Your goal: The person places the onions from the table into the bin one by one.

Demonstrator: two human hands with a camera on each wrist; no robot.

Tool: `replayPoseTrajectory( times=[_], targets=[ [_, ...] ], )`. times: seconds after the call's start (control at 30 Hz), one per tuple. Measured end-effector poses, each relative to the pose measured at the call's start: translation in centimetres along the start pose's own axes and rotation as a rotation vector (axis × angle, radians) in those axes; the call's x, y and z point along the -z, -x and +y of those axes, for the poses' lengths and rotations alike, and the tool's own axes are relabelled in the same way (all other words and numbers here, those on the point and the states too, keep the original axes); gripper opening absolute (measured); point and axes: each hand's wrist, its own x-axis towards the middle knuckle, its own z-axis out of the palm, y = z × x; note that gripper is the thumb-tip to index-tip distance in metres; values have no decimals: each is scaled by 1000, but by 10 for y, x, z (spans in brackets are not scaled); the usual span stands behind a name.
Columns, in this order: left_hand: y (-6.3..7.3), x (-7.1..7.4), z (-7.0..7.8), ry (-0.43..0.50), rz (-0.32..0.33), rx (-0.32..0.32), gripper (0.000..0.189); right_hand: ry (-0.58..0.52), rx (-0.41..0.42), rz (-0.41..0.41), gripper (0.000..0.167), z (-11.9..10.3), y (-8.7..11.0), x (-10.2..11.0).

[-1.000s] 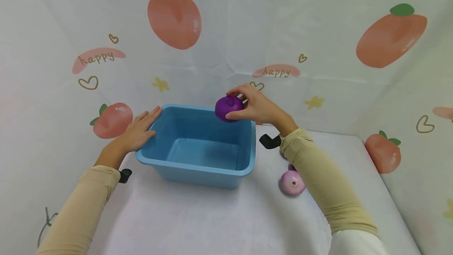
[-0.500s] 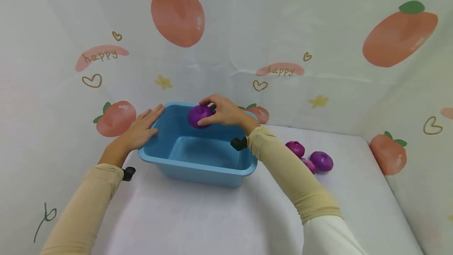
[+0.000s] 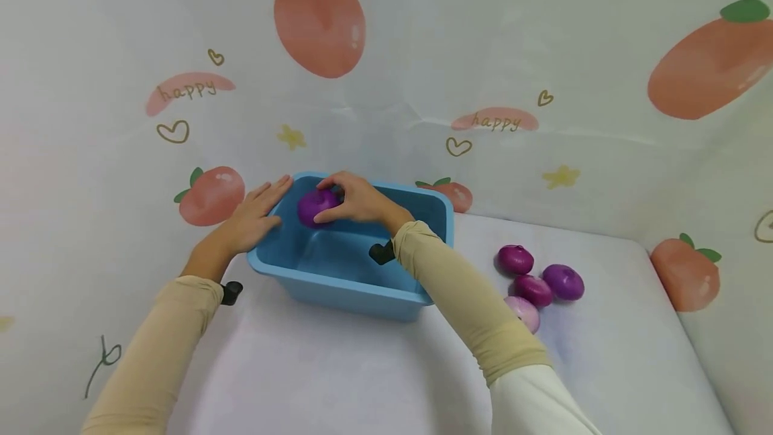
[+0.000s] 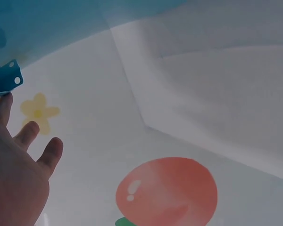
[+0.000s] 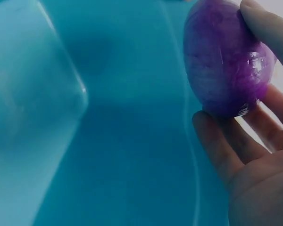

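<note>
Carried the purple onion [image 3: 314, 208] leftward across the blue basin [image 3: 344, 282] since a second ago; pinching it with right grip [image 3: 364, 201], resting straight-fingered left grip [image 3: 250, 219] on the rim.

Right fingers [image 5: 217, 146] and purple onion [image 3: 317, 208] farther left across basin [image 3: 350, 301], other onions [image 3: 532, 291] uncovered

Soft, even light fills the head view; a faint shadow spreads over the white cloth-covered table [image 3: 290, 374] before the light-blue rectangular plastic tub [image 3: 356, 302]; the printed orange-red fruit [image 3: 706, 72] at the right edge looks stretched; the left wrist view is dim and greyish, its detail soft, the left hand [image 4: 19, 174] shaded; in the right wrist view, white glints mark the glossy round purple onion [image 5: 221, 61], the tub's interior blurs, and the upper right corner glares pale.
</note>
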Motion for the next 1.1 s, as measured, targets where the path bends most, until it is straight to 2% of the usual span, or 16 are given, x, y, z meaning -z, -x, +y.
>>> replayPoseTrajectory(
  times=[0.23,0.43,0.8,1.1],
  targets=[
    [1,-2,1,-59,22,-3,74,48,-31,-34,71,13,-3,-13],
    [2,-3,2,-52,26,-6,74,12,-39,-66,71,21,-1,-23],
    [4,0,1,-41,29,-19,73,159,-101,-128,71,38,-6,-39],
    [4,-1,1,-26,31,-15,72,168,-104,-142,71,35,-5,-41]
  ],
)
